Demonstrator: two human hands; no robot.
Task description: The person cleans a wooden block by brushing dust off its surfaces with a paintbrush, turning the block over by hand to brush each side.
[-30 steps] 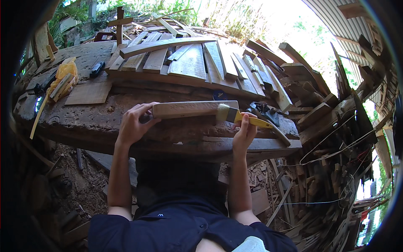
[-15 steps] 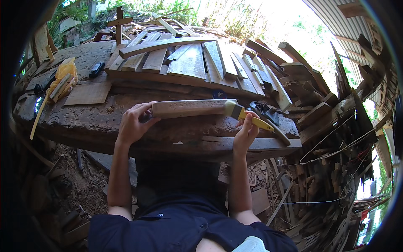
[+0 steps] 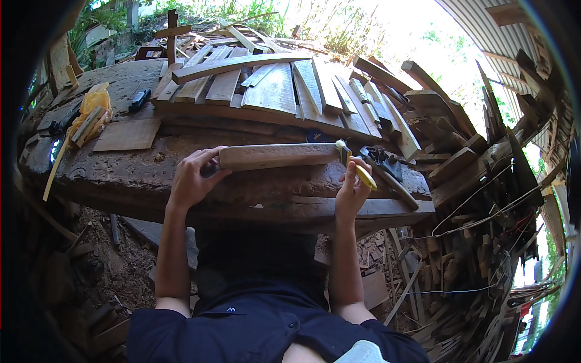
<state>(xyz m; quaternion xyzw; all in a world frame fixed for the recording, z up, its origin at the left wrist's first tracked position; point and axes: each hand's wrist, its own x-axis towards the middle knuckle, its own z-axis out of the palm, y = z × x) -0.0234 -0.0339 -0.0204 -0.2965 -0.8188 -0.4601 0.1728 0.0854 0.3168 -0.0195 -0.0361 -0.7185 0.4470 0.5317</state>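
Observation:
My left hand [image 3: 197,175] grips the left end of a wooden block [image 3: 278,156], thumb at the near side and fingers behind. The block lies crosswise above the thick, worn workbench [image 3: 151,175]; whether it rests on the bench I cannot tell. In my right hand [image 3: 353,186] is a paintbrush [image 3: 365,175] with a yellow handle and pale bristles. Its bristles point up and away, at the block's right end. Just right of that hand lies a dark tool with a wooden handle [image 3: 399,189].
Several cut boards [image 3: 270,91] lie across the bench's far side. At left are a flat wooden piece [image 3: 128,134], a yellow plastic bag [image 3: 97,109] and a small black object [image 3: 140,100]. A dark blue round thing [image 3: 315,135] sits behind the block. Scrap timber [image 3: 448,121] is piled at right.
The brush has turned in my right hand: its bristles moved from the block's near face to its right end, and its handle now points more toward me. My left hand and the block stay put.

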